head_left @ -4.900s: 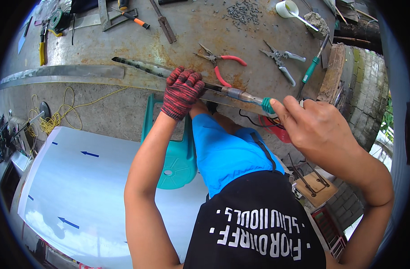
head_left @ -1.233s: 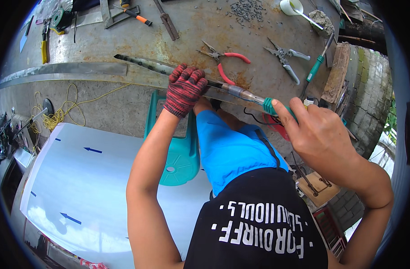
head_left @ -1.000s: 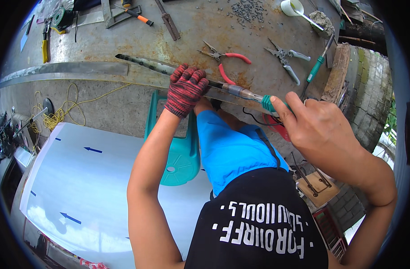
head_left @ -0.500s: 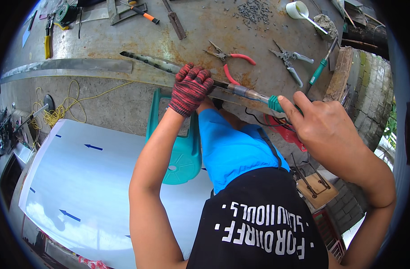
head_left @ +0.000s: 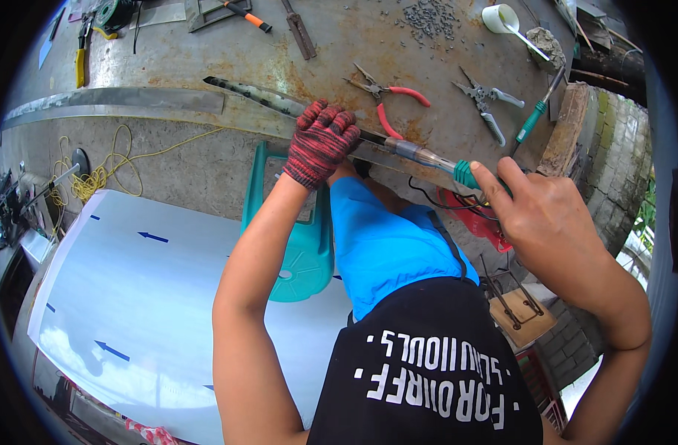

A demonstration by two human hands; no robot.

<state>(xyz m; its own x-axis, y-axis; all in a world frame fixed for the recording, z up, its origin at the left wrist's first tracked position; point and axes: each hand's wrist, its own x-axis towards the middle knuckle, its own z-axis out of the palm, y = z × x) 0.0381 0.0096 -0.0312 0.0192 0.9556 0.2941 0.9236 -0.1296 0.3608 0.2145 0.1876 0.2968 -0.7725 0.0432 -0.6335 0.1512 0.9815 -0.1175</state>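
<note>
My left hand (head_left: 324, 143), in a red and black knitted glove, is closed over a long dark strip with pale patches (head_left: 253, 94) at the bench's near edge. Its fingers wrap over the strip and hide its middle. In my bare right hand (head_left: 539, 204) is the green grip of a soldering iron (head_left: 428, 158) with a metal barrel. The iron's dark front end points left and reaches close to the glove; its very tip is hidden. Just beyond lie red-handled pliers (head_left: 383, 96) with open jaws.
The metal bench (head_left: 205, 55) carries grey-handled pliers (head_left: 487, 104), another green-handled tool (head_left: 535, 117), a white cup (head_left: 500, 18), dark pellets (head_left: 431, 18) and a curved metal strip (head_left: 123, 99). Below are a teal stool (head_left: 309, 259), a pale sheet (head_left: 175, 289) and yellow cord (head_left: 94, 188).
The view has shifted slightly, so the bench things sit a little higher and more to the right. Both hands keep their holds, with the iron still beside the gloved hand.
</note>
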